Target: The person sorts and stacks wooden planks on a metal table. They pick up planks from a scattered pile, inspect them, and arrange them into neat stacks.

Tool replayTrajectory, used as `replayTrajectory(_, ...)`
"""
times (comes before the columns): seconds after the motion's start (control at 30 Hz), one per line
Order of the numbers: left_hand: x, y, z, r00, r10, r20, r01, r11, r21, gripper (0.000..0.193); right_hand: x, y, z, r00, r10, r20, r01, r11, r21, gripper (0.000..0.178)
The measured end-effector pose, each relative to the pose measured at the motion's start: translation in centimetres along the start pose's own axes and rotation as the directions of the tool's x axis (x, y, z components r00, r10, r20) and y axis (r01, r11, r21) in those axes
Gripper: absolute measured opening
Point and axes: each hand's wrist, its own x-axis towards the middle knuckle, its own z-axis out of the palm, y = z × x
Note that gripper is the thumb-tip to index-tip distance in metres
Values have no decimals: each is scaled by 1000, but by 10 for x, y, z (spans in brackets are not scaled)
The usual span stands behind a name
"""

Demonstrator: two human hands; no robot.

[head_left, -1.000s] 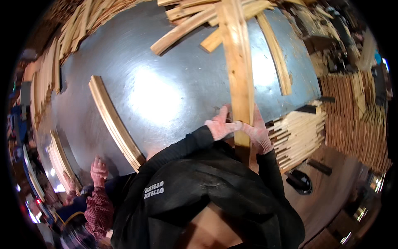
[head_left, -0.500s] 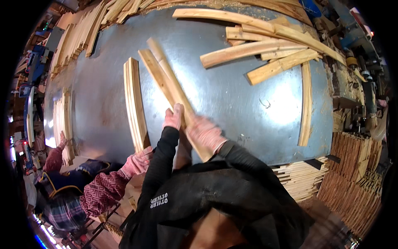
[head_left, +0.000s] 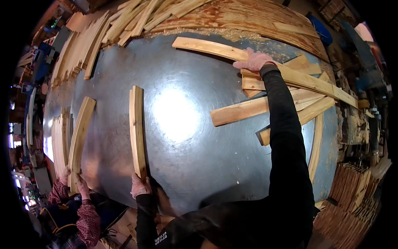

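My left hand (head_left: 141, 185), in a pinkish knit glove, is closed around the near end of a narrow stack of wooden strips (head_left: 137, 120), which points away from me on the metal table. My right hand (head_left: 256, 61), gloved alike, reaches far across to the pile at the back right. It straddles a long wooden board (head_left: 211, 47), thumb on the near side and fingers over the far edge. Beneath and beside that board lie several shorter boards (head_left: 238, 111), crossing at angles. My right forearm hides part of them.
At the left, a co-worker's hands (head_left: 83, 189) hold a board (head_left: 81, 128) beside a row of pale strips (head_left: 60, 141). More strips (head_left: 85, 45) line the far left edge. A single strip (head_left: 316, 145) lies at the right; stacked wood (head_left: 352, 199) stands beyond the table's right edge.
The two pieces both my hands held are no longer between them. My left hand moved left onto the strip stack; my right reached far right to the pile. The co-worker's hand left the stack.
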Motion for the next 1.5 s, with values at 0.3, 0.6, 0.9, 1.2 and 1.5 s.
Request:
replayTrajectory(0.3,-28,106,-33,756,510,-410,-508,853,123,91,-142,-85,63,944,-323,-63,308,935,-175,78)
replayTrajectory(0.6,-18,268,3,301,755,582,-951,286,121,117,-323,-26,114,881,-467,-78,458,883,-106,65)
replayTrajectory(0.9,-128,164,43,308,809,500,-901,417,-118,84,-410,16,127,857,423,-294,-304,876,374,86)
replayTrajectory(1.2,-105,117,-56,179,760,625,39,629,-777,59,-457,32,116,969,-166,-182,-86,-919,384,72)
replayTrajectory(1.5,-115,223,80,559,598,574,377,434,-818,34,-426,-75,202,995,-55,-78,95,650,754,71)
